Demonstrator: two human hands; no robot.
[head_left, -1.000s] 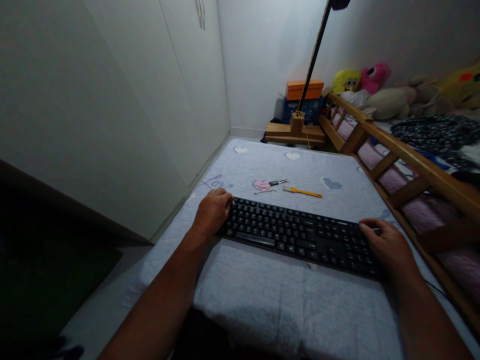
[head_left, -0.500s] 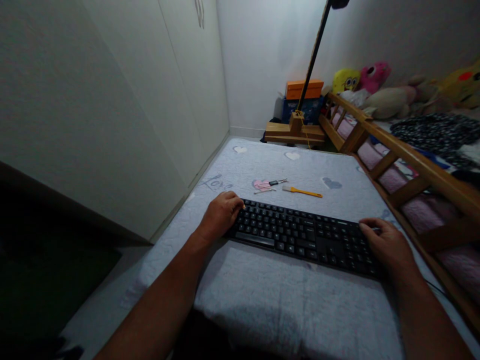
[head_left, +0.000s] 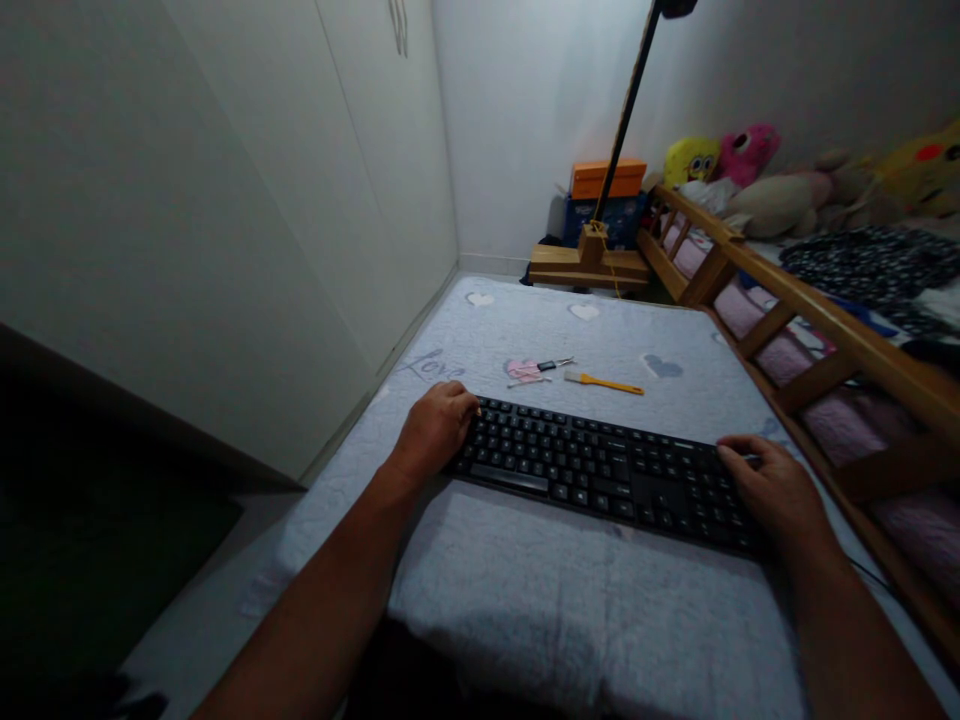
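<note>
Left hand [head_left: 441,425], right hand [head_left: 776,485] — both gripping black keyboard's ends [head_left: 592,465]

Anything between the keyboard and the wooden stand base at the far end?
Yes: in the head view, a yellow-handled brush and a dark-handled tool lie on the patterned cloth between the keyboard and wooden stand base.

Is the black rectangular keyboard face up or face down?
Face up: the black rectangular keyboard shows its rows of keys, with the left hand and right hand at its ends.
</note>
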